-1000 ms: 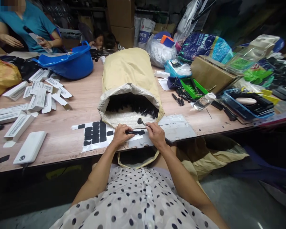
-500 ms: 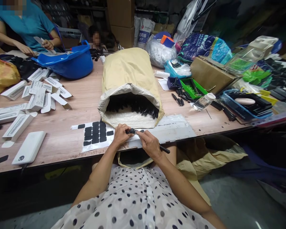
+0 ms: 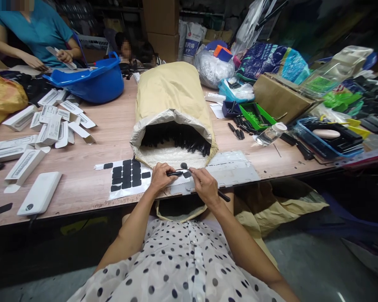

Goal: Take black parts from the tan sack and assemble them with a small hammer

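Wooden table, cluttered workshop; left hand pinches black piece, right hand seemingly grips tool.

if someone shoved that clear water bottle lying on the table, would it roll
Probably yes: the water bottle lies on its side on the flat wooden table and looks round. It seems near empty, so likely light. The green tray beside it might stop it.

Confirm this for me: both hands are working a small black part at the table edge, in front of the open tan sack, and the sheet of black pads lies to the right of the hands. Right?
Not quite. In the head view the sheet of black pads lies to the left of the hands, beside the left hand. The rest holds: left hand and right hand work a small black part at the table edge, in front of the open tan sack.
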`<control>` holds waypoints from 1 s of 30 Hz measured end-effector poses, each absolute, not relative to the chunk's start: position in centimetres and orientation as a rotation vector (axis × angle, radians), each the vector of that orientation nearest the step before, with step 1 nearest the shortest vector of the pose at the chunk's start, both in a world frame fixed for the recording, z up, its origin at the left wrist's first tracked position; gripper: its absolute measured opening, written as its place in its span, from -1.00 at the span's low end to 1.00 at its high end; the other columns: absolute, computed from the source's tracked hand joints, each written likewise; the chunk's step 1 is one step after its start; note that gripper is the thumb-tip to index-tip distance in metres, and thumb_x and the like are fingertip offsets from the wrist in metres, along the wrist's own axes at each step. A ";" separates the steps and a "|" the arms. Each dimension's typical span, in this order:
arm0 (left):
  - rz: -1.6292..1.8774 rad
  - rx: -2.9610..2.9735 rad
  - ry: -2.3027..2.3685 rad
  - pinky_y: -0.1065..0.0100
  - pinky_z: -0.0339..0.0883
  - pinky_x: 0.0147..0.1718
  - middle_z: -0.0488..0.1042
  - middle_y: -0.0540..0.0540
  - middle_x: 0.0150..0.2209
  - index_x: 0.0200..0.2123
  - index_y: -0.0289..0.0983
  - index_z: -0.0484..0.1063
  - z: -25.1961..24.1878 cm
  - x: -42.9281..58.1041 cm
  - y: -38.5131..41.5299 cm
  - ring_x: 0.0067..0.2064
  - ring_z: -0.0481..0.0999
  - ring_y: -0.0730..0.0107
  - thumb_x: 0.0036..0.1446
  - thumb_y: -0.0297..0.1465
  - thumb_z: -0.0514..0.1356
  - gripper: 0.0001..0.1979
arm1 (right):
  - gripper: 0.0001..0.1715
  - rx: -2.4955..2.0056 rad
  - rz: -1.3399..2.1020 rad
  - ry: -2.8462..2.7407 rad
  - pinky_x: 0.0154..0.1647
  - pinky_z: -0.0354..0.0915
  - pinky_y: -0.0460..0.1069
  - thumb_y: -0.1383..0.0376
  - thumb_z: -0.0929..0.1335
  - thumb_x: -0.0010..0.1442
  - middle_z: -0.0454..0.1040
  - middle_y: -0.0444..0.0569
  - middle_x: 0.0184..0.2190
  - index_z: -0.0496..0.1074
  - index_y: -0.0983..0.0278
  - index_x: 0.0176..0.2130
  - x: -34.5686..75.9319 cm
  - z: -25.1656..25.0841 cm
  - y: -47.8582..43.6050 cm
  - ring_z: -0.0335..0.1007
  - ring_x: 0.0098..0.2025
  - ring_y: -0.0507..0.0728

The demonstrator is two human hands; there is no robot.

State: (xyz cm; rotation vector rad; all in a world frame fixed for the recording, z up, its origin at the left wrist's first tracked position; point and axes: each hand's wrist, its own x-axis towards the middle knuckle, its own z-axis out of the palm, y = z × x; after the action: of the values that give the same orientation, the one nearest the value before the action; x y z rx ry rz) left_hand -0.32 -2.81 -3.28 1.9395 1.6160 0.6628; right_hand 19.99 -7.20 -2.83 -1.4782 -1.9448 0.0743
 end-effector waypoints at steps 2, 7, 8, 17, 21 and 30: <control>0.645 1.945 1.618 0.12 0.29 -0.04 0.56 -0.03 -0.34 -0.39 -0.13 0.59 -3.0 -0.3 -2.9 -0.12 0.40 0.13 -0.06 -0.37 0.35 -0.91 | -0.62 -1.499 0.032 -1.914 -0.22 0.31 -0.09 0.28 0.21 0.41 0.54 -0.04 -0.27 0.57 0.14 0.01 20.6 -2.9 -5.8 0.46 -0.21 0.08; 0.596 1.958 1.623 0.09 0.28 -0.03 0.54 -0.04 -0.32 -0.39 -0.16 0.54 -2.7 -0.2 -3.0 -0.11 0.39 0.11 -0.09 -0.38 0.34 -0.89 | -0.74 -1.592 -0.052 -1.987 -0.22 0.26 -0.03 0.30 0.30 0.33 0.51 -0.03 -0.33 0.60 0.16 -0.15 22.7 -3.9 -2.0 0.40 -0.24 0.13; 0.594 1.962 1.622 0.09 0.28 -0.03 0.53 -0.04 -0.32 -0.38 -0.16 0.53 -2.7 -0.2 -3.1 -0.11 0.38 0.11 -0.09 -0.38 0.34 -0.88 | -0.75 -1.599 -0.063 -2.004 -0.21 0.25 -0.03 0.31 0.31 0.31 0.51 -0.02 -0.33 0.60 0.17 -0.17 23.0 -4.2 -1.5 0.38 -0.24 0.13; 0.561 1.982 1.592 0.08 0.26 -0.02 0.51 -0.04 -0.30 -0.38 -0.16 0.49 -2.3 -0.3 -3.4 -0.11 0.36 0.10 -0.11 -0.38 0.32 -0.86 | -0.75 -1.585 -0.083 -2.027 -0.16 0.22 0.00 0.31 0.28 0.32 0.47 0.01 -0.30 0.56 0.19 -0.14 23.1 -5.7 -1.3 0.31 -0.19 0.17; 0.550 1.998 1.597 0.08 0.26 -0.02 0.51 -0.04 -0.30 -0.41 -0.17 0.49 -2.2 -0.4 -3.1 -0.10 0.36 0.10 -0.09 -0.37 0.33 -0.89 | -0.74 -1.591 -0.066 -2.039 -0.16 0.21 0.01 0.31 0.27 0.33 0.46 0.02 -0.28 0.54 0.19 -0.13 23.2 -5.8 -1.1 0.30 -0.18 0.18; 0.407 2.103 1.130 0.26 0.34 -0.17 0.56 -0.05 -0.27 -0.27 -0.18 0.49 -0.8 1.7 -9.8 -0.22 0.49 0.25 0.13 -0.35 0.23 -0.91 | -0.74 -1.613 -0.088 -2.042 -0.16 0.19 0.01 0.32 0.26 0.32 0.46 0.02 -0.26 0.54 0.19 -0.13 22.9 -6.0 -0.9 0.28 -0.19 0.18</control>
State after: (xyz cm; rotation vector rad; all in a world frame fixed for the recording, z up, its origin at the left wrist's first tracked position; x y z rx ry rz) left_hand 1.67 -9.78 -0.81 2.1028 1.1303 0.4074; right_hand 22.89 -0.85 -6.01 -1.6132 -2.0417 -0.0877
